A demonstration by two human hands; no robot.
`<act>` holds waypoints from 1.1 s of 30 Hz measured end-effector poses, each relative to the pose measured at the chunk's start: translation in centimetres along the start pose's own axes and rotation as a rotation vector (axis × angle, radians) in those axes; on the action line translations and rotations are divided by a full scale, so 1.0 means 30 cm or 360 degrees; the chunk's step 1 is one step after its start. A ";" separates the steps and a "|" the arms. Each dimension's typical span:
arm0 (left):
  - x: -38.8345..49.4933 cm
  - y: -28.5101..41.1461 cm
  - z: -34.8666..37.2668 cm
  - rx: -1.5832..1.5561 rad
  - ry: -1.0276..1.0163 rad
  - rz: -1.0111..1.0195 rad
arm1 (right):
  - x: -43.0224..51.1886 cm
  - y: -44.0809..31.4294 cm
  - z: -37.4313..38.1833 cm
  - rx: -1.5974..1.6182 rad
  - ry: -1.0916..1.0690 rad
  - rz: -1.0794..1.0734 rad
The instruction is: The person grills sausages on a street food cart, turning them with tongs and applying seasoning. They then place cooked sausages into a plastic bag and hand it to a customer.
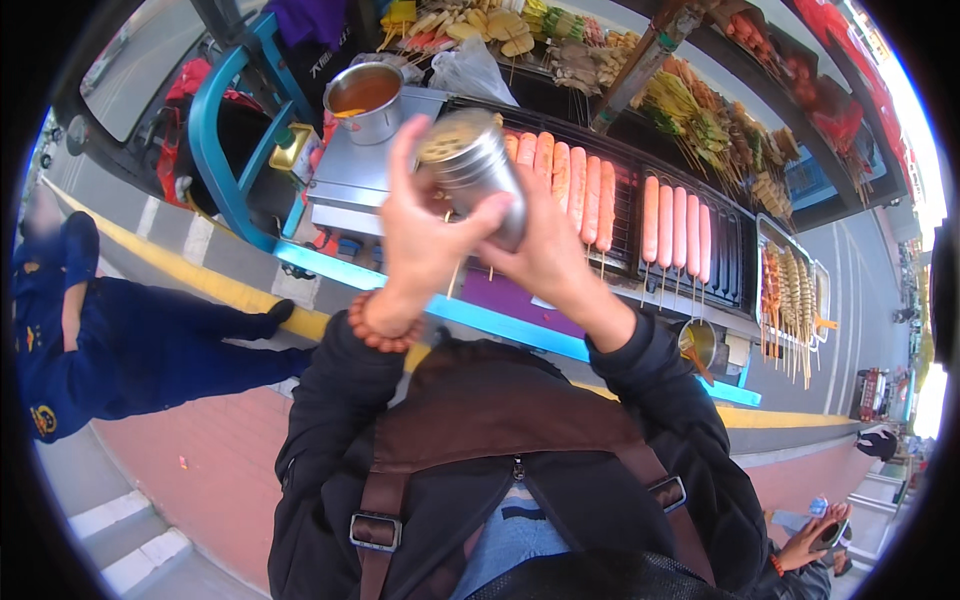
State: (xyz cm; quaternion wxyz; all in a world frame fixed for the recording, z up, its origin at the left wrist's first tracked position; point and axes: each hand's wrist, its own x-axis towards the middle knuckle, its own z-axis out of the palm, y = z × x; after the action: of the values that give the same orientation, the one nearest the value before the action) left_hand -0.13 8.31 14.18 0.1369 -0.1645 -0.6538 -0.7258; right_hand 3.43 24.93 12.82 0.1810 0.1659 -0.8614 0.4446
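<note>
My left hand [431, 232], with a beaded bracelet at the wrist, and my right hand [551, 244] both grip a metal shaker [484, 184] with a perforated top. The shaker is tilted, its holed top toward the upper left, and slightly blurred. Behind and right of it, skewered sausages [577, 187] lie in a row on the grill [622, 217]. A second row of paler sausages [679, 225] lies further right. Thin sticks show below my hands; what they hold up is partly hidden.
A steel pot of reddish sauce [365, 97] stands on the metal counter [349, 169]. Skewered food [694, 112] fills the far shelf, and a tray at right holds more skewers [787, 281]. A small pot with a brush [697, 345] hangs at the near edge. A post [645, 64] rises behind the grill. A person [150, 337] stands left.
</note>
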 end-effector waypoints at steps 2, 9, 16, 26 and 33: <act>-0.060 -0.058 0.095 -0.0329 -0.0030 -0.0226 | -0.034 0.056 -0.107 -0.0269 0.0083 0.0002; -0.259 -0.251 0.075 0.1492 -0.0463 -0.0173 | -0.013 0.398 -0.391 -0.1296 0.0454 -0.0680; -0.286 -0.363 0.111 0.1348 -0.0295 -0.0203 | 0.113 0.549 -0.306 -0.1315 0.0356 -0.0766; -0.276 -0.390 0.109 0.0836 -0.0203 -0.0483 | 0.218 0.587 -0.211 -0.1335 0.0331 -0.0652; -0.264 -0.396 0.086 0.1128 -0.0267 -0.0310 | 0.247 0.591 -0.201 -0.1263 0.0465 -0.0786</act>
State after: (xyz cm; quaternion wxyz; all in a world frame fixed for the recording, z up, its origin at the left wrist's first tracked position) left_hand 2.29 12.03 0.37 0.0615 -0.1029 -0.8858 -0.4483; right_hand -10.03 38.71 6.97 0.4494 0.2193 -0.8649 0.0443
